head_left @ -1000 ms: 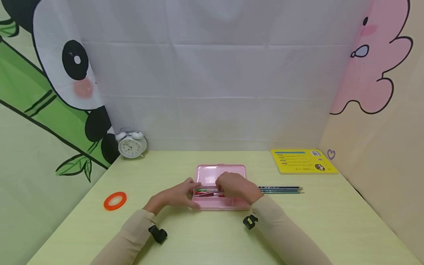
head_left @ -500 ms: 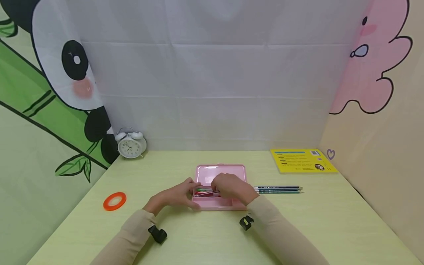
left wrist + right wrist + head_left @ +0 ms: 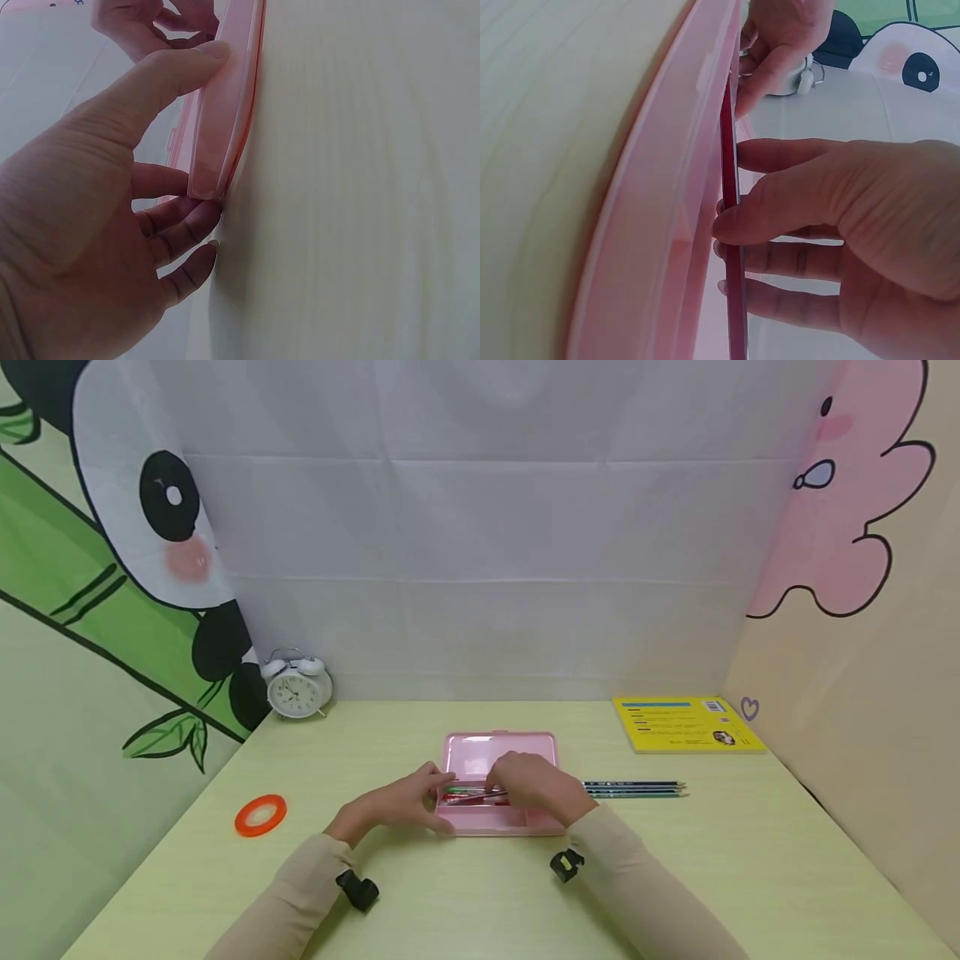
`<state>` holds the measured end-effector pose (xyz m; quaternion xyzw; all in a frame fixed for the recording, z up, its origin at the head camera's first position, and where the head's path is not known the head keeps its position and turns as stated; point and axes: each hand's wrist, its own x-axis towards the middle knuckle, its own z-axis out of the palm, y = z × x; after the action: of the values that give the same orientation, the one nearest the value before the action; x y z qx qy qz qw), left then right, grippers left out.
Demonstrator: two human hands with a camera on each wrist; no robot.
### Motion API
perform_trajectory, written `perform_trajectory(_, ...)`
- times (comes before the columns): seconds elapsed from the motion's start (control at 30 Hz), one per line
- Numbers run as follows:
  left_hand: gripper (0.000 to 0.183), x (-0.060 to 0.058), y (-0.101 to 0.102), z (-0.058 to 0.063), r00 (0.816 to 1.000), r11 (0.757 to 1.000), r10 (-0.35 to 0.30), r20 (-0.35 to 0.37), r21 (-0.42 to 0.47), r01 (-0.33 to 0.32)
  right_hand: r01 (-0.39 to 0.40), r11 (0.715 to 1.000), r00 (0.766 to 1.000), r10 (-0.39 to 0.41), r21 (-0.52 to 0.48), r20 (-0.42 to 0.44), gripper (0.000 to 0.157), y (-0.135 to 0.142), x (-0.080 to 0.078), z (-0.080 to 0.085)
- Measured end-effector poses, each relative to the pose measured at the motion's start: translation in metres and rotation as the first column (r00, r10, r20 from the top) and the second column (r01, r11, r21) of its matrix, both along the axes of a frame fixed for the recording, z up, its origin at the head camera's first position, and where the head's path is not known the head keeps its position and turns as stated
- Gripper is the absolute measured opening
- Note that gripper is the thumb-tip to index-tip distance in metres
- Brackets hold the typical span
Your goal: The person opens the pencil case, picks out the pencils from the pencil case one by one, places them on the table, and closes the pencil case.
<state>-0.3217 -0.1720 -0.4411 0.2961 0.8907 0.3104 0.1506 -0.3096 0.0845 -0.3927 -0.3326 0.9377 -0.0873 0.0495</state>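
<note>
A pink pencil case (image 3: 480,820) lies on the table with its lid (image 3: 472,758) folded back. Several pens and pencils (image 3: 459,800), some red and one green, are inside it. My left hand (image 3: 402,800) holds the case by its left end; in the left wrist view the thumb presses the front wall and the fingers curl at the end. Over the case, my right hand (image 3: 536,785) pinches a dark red pencil (image 3: 736,300) between thumb and fingers, clearest in the right wrist view. The right hand hides part of the case's inside.
Several dark pencils (image 3: 636,790) lie side by side to the right of the case. A yellow book (image 3: 675,731) is at the back right. On the left are an orange tape roll (image 3: 244,821) and, further back, a white alarm clock (image 3: 295,693).
My right hand shifted a little left over the case, then back right, still pinching the pencil. The left hand and the case have stayed in place.
</note>
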Motion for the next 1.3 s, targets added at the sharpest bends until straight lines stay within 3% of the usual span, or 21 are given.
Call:
perform_trajectory(0.53,0.098,-0.001,0.0,-0.001,1.0,1.0,0.004,0.012,-0.001,-0.004,0.031,0.999,0.996,-0.031,0.005,-0.081,0.036,0.02,0.007,0.01)
perform_trajectory(0.8,0.095,-0.001,0.0,-0.001,1.0,1.0,-0.013,-0.014,-0.004,0.013,0.101,0.995,0.989,-0.102,-0.013,-0.106,0.042,0.054,0.009,0.014)
perform_trajectory(1.03,0.101,-0.001,0.0,-0.002,1.0,1.0,0.009,0.024,0.01,-0.009,0.164,0.985,0.974,-0.171,-0.06,-0.148,0.042,0.092,0.003,0.012)
perform_trajectory(1.17,0.101,-0.001,0.0,-0.002,1.0,1.0,0.014,0.024,0.008,-0.014,0.173,0.98,0.963,-0.19,-0.099,-0.192,0.039,0.111,0.003,0.013)
perform_trajectory(1.3,0.101,-0.001,0.001,-0.001,1.0,1.0,0.012,0.015,0.005,-0.012,0.173,0.977,0.963,-0.195,-0.125,-0.184,0.033,0.128,0.002,0.012)
